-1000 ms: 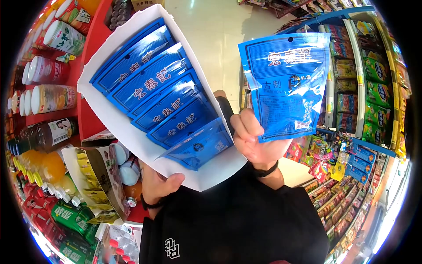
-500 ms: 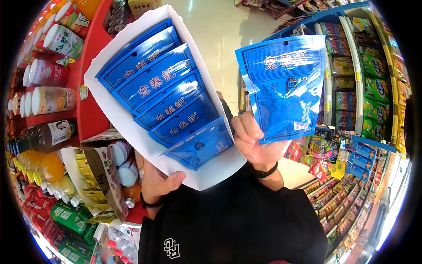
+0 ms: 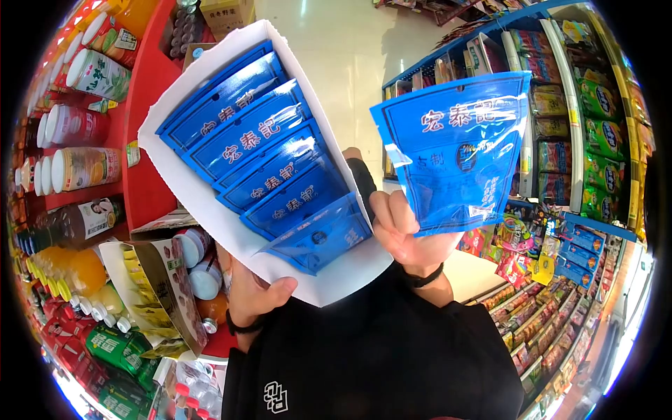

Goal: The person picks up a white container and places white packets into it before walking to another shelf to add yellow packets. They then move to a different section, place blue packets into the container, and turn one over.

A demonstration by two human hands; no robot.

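Observation:
My left hand (image 3: 260,290) grips a white cardboard display box (image 3: 329,283) by its lower left edge, thumb over the rim and other fingers mostly hidden beneath. Inside the tilted box lie several blue snack packets (image 3: 255,140) in an overlapping row, their pink-outlined lettering facing up. My right hand (image 3: 406,224) holds up a single blue packet (image 3: 458,150) of the same kind by its lower left side, to the right of the box. Light glares off its shiny front, and a small hang hole shows near its top edge.
To the left, a red shelf (image 3: 150,161) bears jars and bottles, with an open carton of yellow packets (image 3: 150,294) nearby. Shelves of bagged snacks (image 3: 602,140) line the right. Pale floor (image 3: 336,63) shows ahead; a cardboard box (image 3: 227,15) stands at the top.
The held packet has tipped slightly, its top shifting down and right. The display box has moved a little lower in view. Both hands keep their grip.

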